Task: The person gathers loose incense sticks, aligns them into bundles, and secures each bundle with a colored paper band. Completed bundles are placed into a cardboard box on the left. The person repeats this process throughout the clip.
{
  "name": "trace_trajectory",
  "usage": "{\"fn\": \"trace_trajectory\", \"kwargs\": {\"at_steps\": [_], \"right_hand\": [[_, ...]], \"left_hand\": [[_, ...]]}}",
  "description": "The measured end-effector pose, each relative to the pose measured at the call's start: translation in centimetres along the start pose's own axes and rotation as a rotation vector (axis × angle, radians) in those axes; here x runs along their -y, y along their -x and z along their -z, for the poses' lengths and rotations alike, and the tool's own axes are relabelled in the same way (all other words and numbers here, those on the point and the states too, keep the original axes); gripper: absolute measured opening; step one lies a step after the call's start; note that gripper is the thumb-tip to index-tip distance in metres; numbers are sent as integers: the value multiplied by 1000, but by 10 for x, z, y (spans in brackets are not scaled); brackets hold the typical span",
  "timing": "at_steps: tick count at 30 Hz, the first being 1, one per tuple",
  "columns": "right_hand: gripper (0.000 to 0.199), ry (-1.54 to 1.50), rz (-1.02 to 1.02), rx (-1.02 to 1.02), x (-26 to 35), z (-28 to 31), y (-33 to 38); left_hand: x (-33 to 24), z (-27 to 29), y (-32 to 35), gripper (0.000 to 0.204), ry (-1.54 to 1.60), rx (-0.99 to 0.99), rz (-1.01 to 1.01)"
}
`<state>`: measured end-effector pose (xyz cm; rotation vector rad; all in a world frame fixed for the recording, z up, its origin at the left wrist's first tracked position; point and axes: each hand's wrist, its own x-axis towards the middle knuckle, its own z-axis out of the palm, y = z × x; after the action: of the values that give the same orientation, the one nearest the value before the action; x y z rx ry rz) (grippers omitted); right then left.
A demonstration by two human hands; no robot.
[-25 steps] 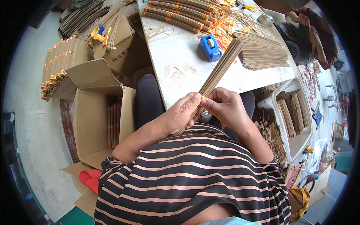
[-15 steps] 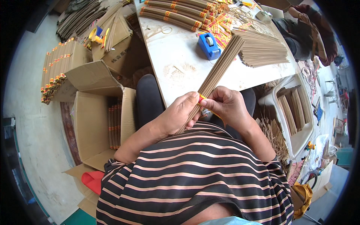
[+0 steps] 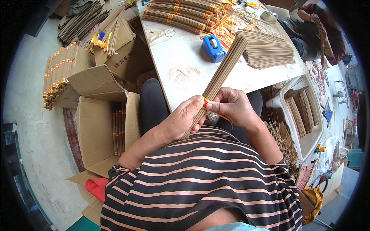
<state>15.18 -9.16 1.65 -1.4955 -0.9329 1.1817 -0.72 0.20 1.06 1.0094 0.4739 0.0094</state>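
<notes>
A bundle of thin brown incense sticks [image 3: 225,69] slants up and away from my lap toward the table. My left hand [image 3: 186,117] is closed around its lower part, thumb on top. Around the bundle runs a red and yellow paper band [image 3: 206,103]. My right hand [image 3: 232,106] pinches this band at the bundle's right side, and a yellow-edged tail of it hangs below the fingers. The lower end of the bundle is partly hidden behind my left hand. Past the bundle's far end lies a fanned pile of loose sticks [image 3: 269,50].
A blue tape dispenser [image 3: 213,49] stands on the white table [image 3: 177,81], near banded bundles [image 3: 173,19] and scattered paper bands [image 3: 225,29]. An open carton [image 3: 90,131] holding bundles is at my left; a white tub [image 3: 308,148] with sticks at my right. Another person [image 3: 320,34] sits at the far right.
Both hands stay on the bundle and its band in almost the same place. The red part of the band shows slightly lower, close to my right thumb.
</notes>
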Motion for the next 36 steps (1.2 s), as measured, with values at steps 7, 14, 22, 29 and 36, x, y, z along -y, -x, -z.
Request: {"fn": "trace_trajectory", "kwargs": {"at_steps": [7,14,22,29,36], "right_hand": [[24,-10,17,7,0,0,-1],[32,604,479,-364,3,-4,-5],[21,442,107,-169,21,-20,8],[23,220,21,-197,9,-33,12],[24,-425,22,-104,-15,-38,12]], "left_hand": [[-5,-5,3,39,-70,-35,-18],[-5,-8,3,38,-136,-163,-30],[-4,-19,4,37,-456,-352,-223],[18,-16,-6,47,-761,-530,-479],[9,-15,0,54,-596,-371,-375]]}}
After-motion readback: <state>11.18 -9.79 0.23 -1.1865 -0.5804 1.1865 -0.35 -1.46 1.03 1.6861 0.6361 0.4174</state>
